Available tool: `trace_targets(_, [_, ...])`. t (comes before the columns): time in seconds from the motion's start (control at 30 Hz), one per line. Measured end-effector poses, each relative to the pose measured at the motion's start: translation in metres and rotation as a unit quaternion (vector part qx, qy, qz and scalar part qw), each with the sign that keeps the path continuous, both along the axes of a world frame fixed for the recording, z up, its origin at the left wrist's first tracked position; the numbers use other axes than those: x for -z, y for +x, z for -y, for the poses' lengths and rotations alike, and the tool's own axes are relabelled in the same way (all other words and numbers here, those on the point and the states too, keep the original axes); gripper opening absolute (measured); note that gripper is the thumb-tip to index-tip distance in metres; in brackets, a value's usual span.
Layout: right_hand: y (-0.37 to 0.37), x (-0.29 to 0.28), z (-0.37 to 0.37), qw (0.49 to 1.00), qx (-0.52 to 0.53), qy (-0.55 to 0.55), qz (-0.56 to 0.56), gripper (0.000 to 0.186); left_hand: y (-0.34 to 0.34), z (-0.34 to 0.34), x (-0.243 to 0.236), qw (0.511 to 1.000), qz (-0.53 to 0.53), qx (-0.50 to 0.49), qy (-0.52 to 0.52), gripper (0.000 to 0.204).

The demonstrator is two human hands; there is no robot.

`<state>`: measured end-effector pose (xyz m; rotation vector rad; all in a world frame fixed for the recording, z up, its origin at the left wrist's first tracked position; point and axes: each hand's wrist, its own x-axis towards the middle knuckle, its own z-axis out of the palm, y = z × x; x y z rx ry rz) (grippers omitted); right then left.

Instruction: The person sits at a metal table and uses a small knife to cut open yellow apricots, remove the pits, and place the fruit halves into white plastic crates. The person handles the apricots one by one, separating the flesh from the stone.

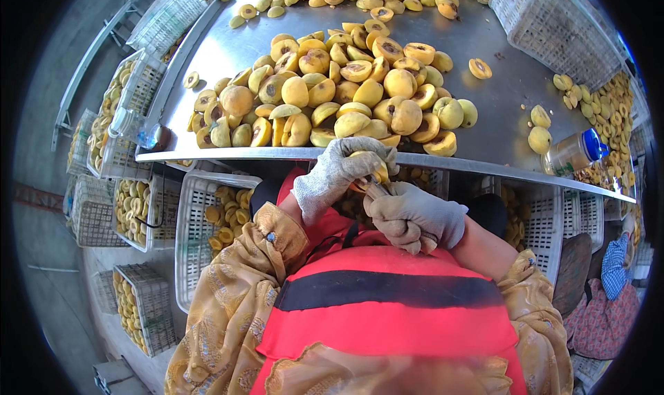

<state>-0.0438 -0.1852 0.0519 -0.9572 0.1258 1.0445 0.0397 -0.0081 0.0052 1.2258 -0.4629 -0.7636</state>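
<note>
At the frame's centre, I'm watching the left hand (340, 168) pinching a yellow peach (380, 173) near the metal table (501, 111); the right hand (418, 216) is curling its fingers, its hold unclear. I'm favouring steady support and gentle pressure.

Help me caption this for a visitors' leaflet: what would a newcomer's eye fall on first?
Probably the heap of yellow fruit, much of it halved, on the metal table straight ahead. Next may come the bright red garment with its black band, filling the lower middle. Between them, at the table's near edge, the gloved left hand holds a piece of fruit, the gloved right hand close beside it.
</note>
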Motion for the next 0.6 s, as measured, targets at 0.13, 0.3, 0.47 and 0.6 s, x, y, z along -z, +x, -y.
trace_targets(0.13, [-0.008,0.001,0.003,0.993,0.044,0.112,0.004,0.016,-0.015,0.02,0.002,0.959,-0.098,-0.1,-0.247,0.047])
trace_targets(0.3, [-0.012,0.005,0.032,0.997,0.012,0.043,0.057,0.015,-0.015,-0.054,-0.012,0.955,-0.024,-0.275,-0.109,0.058])
trace_targets(0.47, [-0.014,0.036,0.037,0.981,-0.018,-0.165,0.102,0.013,0.004,-0.17,-0.036,0.705,0.284,-0.247,0.601,0.058])
trace_targets(0.6, [0.0,0.01,0.022,0.982,0.017,-0.131,0.131,0.014,0.043,-0.117,-0.047,0.68,0.513,-0.249,0.46,0.062])
